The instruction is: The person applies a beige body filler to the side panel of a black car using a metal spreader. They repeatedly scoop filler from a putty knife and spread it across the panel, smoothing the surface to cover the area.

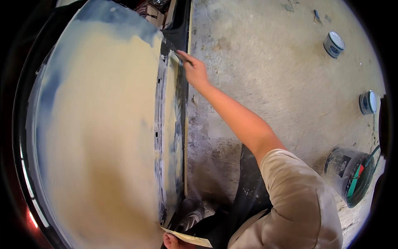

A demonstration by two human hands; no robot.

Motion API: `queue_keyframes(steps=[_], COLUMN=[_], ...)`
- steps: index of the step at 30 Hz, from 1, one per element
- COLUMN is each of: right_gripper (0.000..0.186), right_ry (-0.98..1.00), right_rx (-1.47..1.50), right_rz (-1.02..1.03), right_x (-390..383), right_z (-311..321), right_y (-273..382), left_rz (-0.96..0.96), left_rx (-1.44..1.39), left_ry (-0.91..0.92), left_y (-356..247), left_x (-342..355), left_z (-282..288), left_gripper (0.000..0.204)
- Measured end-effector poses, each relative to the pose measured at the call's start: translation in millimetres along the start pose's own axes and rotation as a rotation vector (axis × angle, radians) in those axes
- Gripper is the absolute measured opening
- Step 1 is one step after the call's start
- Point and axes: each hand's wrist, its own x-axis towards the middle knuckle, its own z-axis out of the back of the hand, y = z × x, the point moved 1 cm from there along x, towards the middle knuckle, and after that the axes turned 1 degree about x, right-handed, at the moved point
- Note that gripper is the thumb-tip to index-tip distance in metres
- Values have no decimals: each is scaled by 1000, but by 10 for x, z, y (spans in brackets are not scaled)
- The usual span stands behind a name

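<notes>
A large curved vehicle panel (103,103), coated in cream filler with blue-grey patches at its edges, fills the left side. Along its right side runs a narrow lower strip (171,103), smeared with the same filler. My right hand (196,72) reaches to the far end of that strip, closed on a thin dark spreader (183,57) whose edge lies at the strip. At the bottom, my left hand (173,242) grips a flat, pale mixing board (191,239) with cream filler on it. Part of the left hand falls outside the picture.
Two lidded tins, one far (333,44) and one nearer (368,102), stand on the concrete floor (257,70) at right. A dusty clear bucket (347,172) holds green and red items. A small blue-handled tool (317,16) lies far back. My shoe (190,220) is below the panel.
</notes>
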Motion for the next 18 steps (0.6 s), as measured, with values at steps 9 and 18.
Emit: queue_keyframes(steps=[9,18], right_gripper=[36,36], right_ry=[-57,23], right_rx=[-98,-118], right_rz=[130,121], right_x=[143,-696], right_z=[-183,-158], right_y=[-279,148], left_rz=[32,-105], left_rx=[89,-106], left_ry=[-35,143], left_y=[6,223], left_x=[97,227], left_z=[-153,117], left_gripper=[31,20])
